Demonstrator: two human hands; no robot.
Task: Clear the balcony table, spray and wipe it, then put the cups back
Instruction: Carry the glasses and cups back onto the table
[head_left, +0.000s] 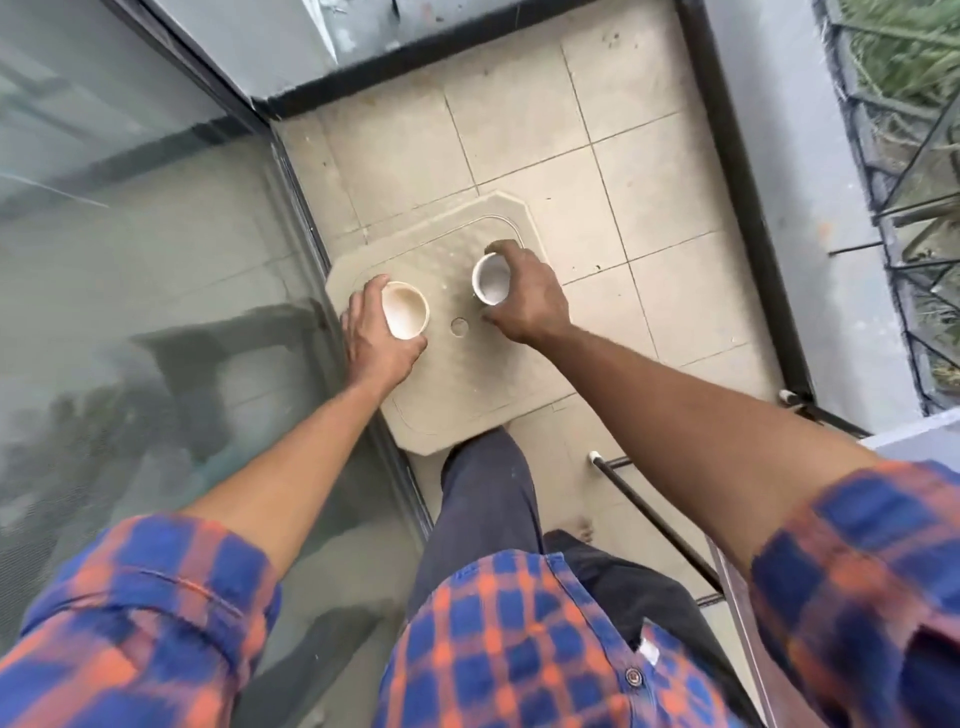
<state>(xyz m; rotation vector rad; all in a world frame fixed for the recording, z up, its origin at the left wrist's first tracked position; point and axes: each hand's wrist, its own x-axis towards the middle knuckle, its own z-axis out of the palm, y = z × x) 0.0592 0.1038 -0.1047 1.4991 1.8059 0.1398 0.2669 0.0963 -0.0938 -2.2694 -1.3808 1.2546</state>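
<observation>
The left hand (371, 332) has its fingers curled round the cream cup (405, 310), and the right hand (524, 296) wraps the white cup (491, 278) the same way, both cups at the far half of the beige table (467, 384) beside its centre hole (459, 326). No spray bottle or cloth is in view. The tabletop looks dull and speckled, so I judge this as clearing, though whether the cups are lifted or resting I cannot tell.

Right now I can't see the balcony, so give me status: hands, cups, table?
Left hand grips the beige cup. Right hand grips the white cup. Both cups over the table. Nothing else on it.
</observation>
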